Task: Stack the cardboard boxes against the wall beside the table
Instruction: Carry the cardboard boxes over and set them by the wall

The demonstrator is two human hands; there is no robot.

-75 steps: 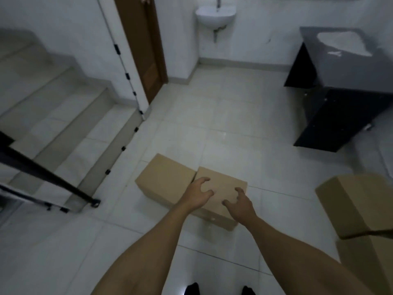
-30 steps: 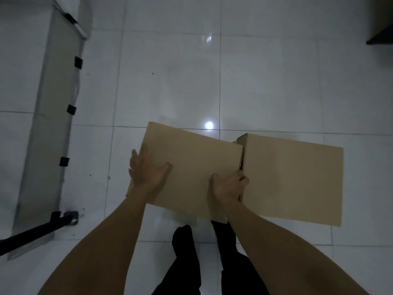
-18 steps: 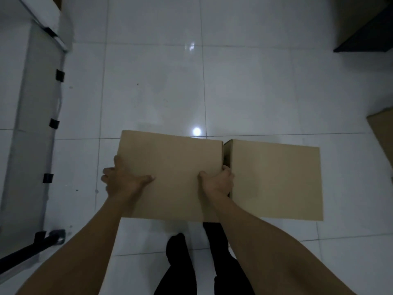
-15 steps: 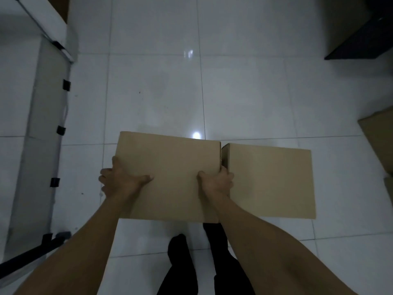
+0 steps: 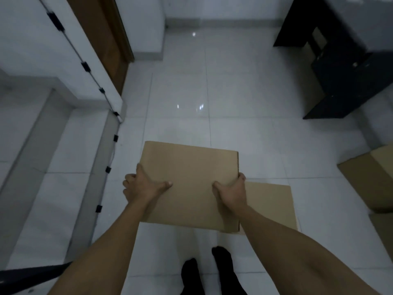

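Observation:
A plain brown cardboard box (image 5: 189,177) is held up off the white tiled floor in front of me. My left hand (image 5: 142,186) grips its left edge, thumb on top. My right hand (image 5: 231,192) grips its right edge, thumb on top and fingers curled round the side. A second cardboard box (image 5: 270,205) lies on the floor below and to the right, partly hidden by the held box. Two more stacked cardboard boxes (image 5: 370,177) stand at the right edge near the wall. The black table (image 5: 348,67) is at the back right.
Steps (image 5: 42,135) rise on the left, with a cable clipped along their edge. A brown door (image 5: 102,39) is at the back left. A black railing (image 5: 32,273) crosses the bottom left. My feet in black socks (image 5: 204,271) are below the box.
The box has been lifted off the floor and now overlaps the second box. My head has tilted up, bringing the door, table and stacked boxes into view.

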